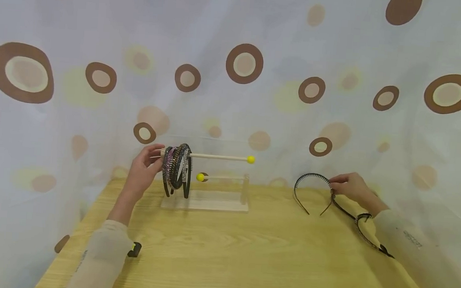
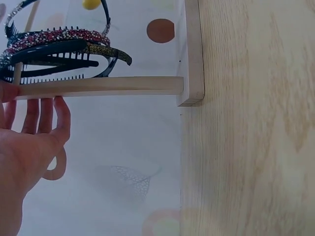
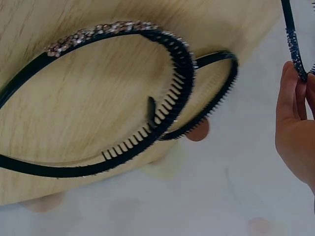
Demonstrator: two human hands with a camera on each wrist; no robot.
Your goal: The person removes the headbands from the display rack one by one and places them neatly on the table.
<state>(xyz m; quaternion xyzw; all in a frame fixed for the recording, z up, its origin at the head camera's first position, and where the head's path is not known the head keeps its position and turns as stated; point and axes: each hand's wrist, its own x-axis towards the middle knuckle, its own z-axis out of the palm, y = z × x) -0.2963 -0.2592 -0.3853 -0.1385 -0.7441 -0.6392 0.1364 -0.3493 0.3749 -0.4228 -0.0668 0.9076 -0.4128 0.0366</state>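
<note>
My left hand [image 1: 141,173] grips the upper end of the side post [image 2: 103,87] of a wooden rack [image 1: 210,201]. In the left wrist view, the fingers lie along one side of the post. Several headbands [image 1: 177,167], some glittery and some toothed, hang bunched on the rack's upper rod [image 1: 219,157], close to that hand. On the right, my right hand [image 1: 349,188] pinches a black toothed headband [image 1: 312,174] at one side, its arch upward and its ends downward. Glitter shows on the held band [image 3: 295,51] in the right wrist view, where it is partly cut off.
Two more black headbands lie on the table's right side: a glitter-topped one [image 3: 182,69] and another toothed one [image 3: 229,88] beside it. A lower rod with a yellow ball tip [image 1: 200,176] juts from the rack. A patterned curtain [image 1: 280,116] stands behind the wooden table [image 1: 238,256].
</note>
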